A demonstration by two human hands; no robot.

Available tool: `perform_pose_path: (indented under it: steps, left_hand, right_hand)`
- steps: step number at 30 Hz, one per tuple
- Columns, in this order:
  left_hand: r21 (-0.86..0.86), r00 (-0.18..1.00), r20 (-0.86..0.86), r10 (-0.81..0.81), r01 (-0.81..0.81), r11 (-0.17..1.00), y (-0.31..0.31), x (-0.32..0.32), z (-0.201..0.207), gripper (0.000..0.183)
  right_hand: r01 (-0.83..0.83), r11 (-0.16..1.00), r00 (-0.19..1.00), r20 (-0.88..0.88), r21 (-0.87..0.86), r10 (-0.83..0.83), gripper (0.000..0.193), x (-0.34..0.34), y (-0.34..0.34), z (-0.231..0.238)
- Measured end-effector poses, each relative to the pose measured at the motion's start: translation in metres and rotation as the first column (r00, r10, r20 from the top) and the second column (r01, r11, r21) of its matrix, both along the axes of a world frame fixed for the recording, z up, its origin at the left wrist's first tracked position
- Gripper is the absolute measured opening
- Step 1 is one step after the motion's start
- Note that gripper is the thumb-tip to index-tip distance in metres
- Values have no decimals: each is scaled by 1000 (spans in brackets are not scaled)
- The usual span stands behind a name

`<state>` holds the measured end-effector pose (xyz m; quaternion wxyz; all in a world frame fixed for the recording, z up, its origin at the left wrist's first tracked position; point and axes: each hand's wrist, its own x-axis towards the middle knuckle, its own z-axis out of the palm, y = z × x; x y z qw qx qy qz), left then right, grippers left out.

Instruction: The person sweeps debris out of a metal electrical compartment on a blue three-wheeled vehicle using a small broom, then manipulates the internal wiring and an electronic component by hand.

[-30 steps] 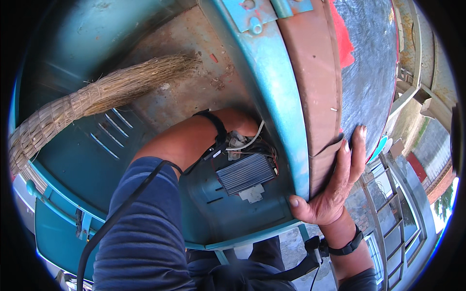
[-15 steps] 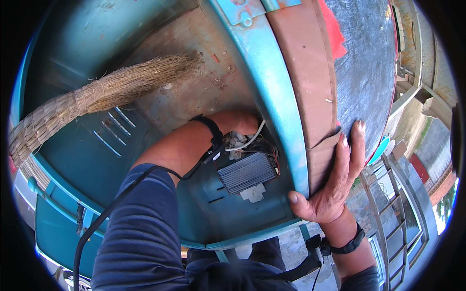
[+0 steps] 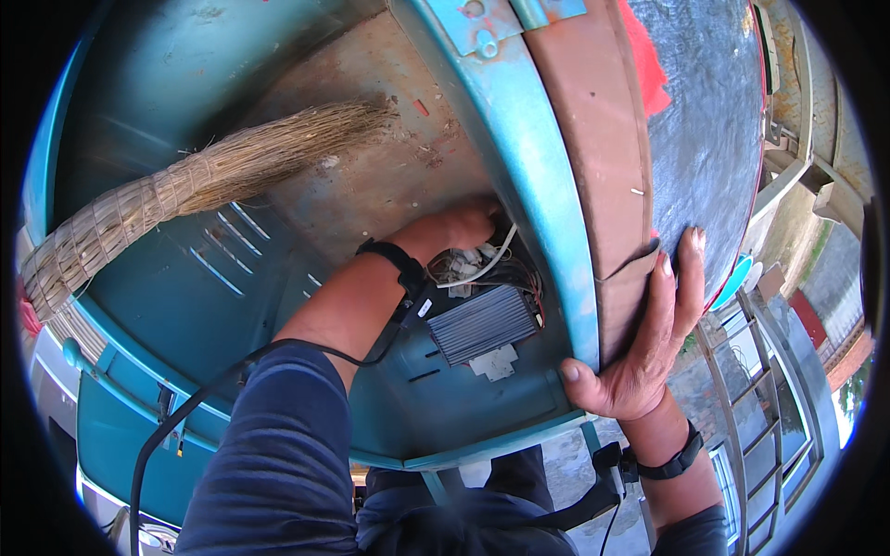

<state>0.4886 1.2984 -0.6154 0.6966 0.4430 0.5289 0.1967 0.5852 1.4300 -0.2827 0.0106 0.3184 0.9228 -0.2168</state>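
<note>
My left hand (image 3: 462, 228) reaches deep into a teal metal box (image 3: 399, 435), up against its right wall. Shadow and the wall's edge hide its fingertips, so what they hold, if anything, does not show. Just below that hand lie bundled wires with white connectors (image 3: 461, 265) and a pale cable (image 3: 494, 266). A finned grey metal unit (image 3: 482, 324) sits on the box floor beside the wires. Outside the box, my right hand (image 3: 635, 371) rests open on the brown trim (image 3: 598, 139) of a black padded seat (image 3: 700, 120), its thumb at the box rim.
A straw broom (image 3: 204, 176) lies across the far left of the box. Its rusty floor (image 3: 371, 176) carries scattered debris. A black cable (image 3: 185, 422) runs along my left arm to the wrist strap. A metal ladder-like frame (image 3: 756, 408) stands at the right.
My left hand has shifted slightly farther away, and more of the wires below it shows. My right hand stays on the seat trim. The whole view has moved a little.
</note>
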Motion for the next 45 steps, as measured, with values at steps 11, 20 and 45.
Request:
perform_pose_path:
  steps: [11,20,45]
  left_hand:
    - [65,928,-78,-365,370,927,13,8,-30,38]
    - [-33,992,13,-127,128,991,-20,-25,11,40]
    - [-293,883,103,457,-412,863,21,-66,70,33]
  right_hand:
    - [2,1000,999,-37,-19,-3,101,-3,-1,-2]
    - [-14,1000,1000,5,11,13,105,2,1,0]
    - [0,1000,1000,29,4,0,105,3,-2,3]
